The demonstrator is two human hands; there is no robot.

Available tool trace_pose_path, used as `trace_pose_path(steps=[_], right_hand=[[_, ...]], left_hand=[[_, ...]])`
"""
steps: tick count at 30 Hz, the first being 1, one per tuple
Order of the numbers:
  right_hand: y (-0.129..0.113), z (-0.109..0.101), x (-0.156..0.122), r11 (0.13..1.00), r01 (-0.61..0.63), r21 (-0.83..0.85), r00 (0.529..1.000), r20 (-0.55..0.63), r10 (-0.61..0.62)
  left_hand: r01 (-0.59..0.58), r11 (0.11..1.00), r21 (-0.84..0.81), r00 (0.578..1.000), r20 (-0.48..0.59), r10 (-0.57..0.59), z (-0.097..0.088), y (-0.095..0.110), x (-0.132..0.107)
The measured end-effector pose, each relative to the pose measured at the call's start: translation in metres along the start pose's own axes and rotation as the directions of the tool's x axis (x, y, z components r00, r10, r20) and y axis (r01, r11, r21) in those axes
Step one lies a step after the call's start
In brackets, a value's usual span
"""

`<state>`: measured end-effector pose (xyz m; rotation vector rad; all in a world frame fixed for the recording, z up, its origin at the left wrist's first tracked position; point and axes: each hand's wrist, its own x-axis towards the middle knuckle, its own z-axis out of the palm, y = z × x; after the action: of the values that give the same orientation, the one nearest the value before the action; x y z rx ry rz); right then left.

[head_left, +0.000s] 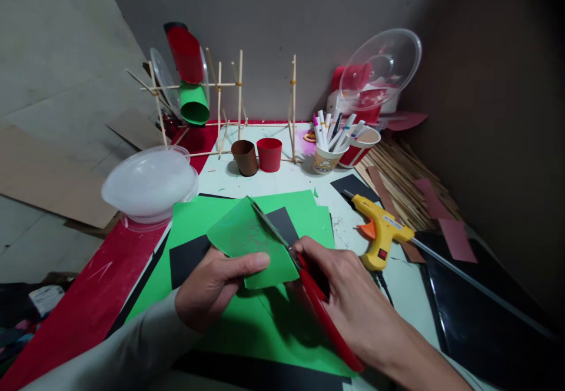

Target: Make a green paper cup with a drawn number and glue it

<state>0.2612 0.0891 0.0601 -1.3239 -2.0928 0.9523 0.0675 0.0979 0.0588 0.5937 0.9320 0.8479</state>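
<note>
My left hand (pixel 216 285) pinches a piece of green paper (pixel 251 232), thumb on top, with faint drawn lines on its face. In my right hand (pixel 344 285) are scissors with red handles (pixel 318 302). Their metal blades lie along the right edge of the green piece, pointing up and left. Whether the blades are fully closed is hard to make out. Beneath both hands lie larger green sheets (pixel 203 214) and pieces of black paper (pixel 188 261).
A yellow glue gun (pixel 384 226) lies to the right, near wooden sticks (pixel 406 179). Behind stand a brown paper cup (pixel 245 156), a red paper cup (pixel 269 154), a cup of markers (pixel 327 158) and a stick frame (pixel 241 96). Plastic lids (pixel 150 182) sit at left.
</note>
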Motion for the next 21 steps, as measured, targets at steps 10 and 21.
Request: trace_pose_path(steps=[10,21], right_hand=[[-0.0003,-0.0004,0.0029,0.997,-0.016,0.075,1.000,0.002,0.016],[0.0034,-0.0069,0.0081,0.821,-0.164,0.547,0.980,-0.004,0.198]], left_hand=[[-0.045,0.999,0.001,0.999,-0.005,0.045,-0.0015,-0.0047,0.0019],[0.021,0.999,0.047,0.999,-0.038,-0.019,-0.0054,-0.0073,-0.0006]])
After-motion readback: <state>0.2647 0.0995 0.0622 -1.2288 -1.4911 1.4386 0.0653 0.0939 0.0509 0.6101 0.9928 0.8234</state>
